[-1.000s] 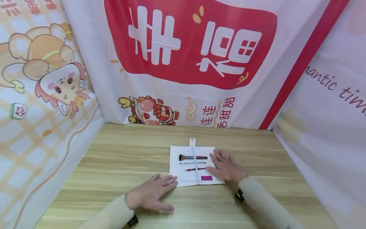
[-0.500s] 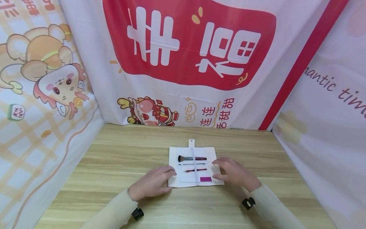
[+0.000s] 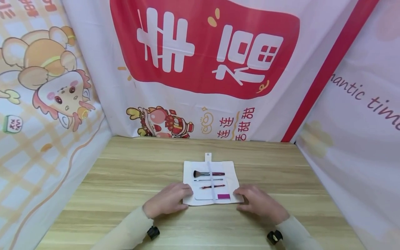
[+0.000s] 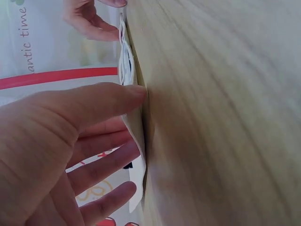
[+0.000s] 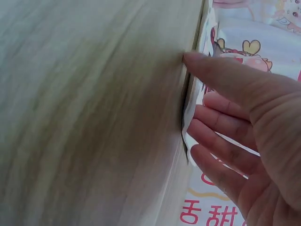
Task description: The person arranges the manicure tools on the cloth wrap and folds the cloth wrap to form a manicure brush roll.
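Observation:
A white fabric tool roll (image 3: 189, 170) lies unfolded on the table, its snap tab (image 3: 208, 157) pointing away. An elastic band (image 3: 212, 184) crosses a fan-shaped brush (image 3: 204, 174), a thin silver tool (image 3: 203, 180), a slim red-handled tool (image 3: 206, 187) and a flat piece with a magenta end (image 3: 223, 196). My left hand (image 3: 170, 199) grips the roll's near left corner, fingers above and thumb at the edge. At the near right corner my right hand (image 3: 260, 203) pinches the edge; in the right wrist view that edge (image 5: 189, 115) sits between thumb and fingers.
The wood-grain table (image 3: 140, 156) runs back to a printed cloth (image 3: 209, 114) hanging behind it. More printed cloth hangs at the left (image 3: 62, 139) and right (image 3: 350, 139). A black strap (image 3: 153, 232) shows below the left sleeve.
My right hand has slid from the roll's right side toward me to its near right corner. The left hand's spread fingers have drawn in around the left edge. The roll stays flat.

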Action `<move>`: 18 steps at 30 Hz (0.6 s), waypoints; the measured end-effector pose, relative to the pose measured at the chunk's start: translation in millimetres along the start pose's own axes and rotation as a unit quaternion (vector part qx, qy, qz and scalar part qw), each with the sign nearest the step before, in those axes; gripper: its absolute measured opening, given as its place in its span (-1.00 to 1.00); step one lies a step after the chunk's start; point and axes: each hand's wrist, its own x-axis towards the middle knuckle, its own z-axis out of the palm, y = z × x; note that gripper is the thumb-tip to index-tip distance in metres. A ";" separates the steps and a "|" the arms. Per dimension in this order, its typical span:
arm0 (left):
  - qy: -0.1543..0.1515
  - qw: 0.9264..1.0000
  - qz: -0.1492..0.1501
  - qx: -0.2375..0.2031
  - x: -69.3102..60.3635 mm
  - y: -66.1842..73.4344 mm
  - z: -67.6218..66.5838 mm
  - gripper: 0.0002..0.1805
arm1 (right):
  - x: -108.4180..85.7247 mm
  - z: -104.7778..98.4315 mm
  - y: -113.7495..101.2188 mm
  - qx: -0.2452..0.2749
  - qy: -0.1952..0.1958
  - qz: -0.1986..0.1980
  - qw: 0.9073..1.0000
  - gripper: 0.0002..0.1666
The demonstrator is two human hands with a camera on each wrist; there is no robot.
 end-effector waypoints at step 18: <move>0.057 0.982 -0.068 -0.168 7.0 -14.2 0.7 -0.76 | 15.5 -7.2 12.1 0.041 0.044 -0.022 0.998 -0.75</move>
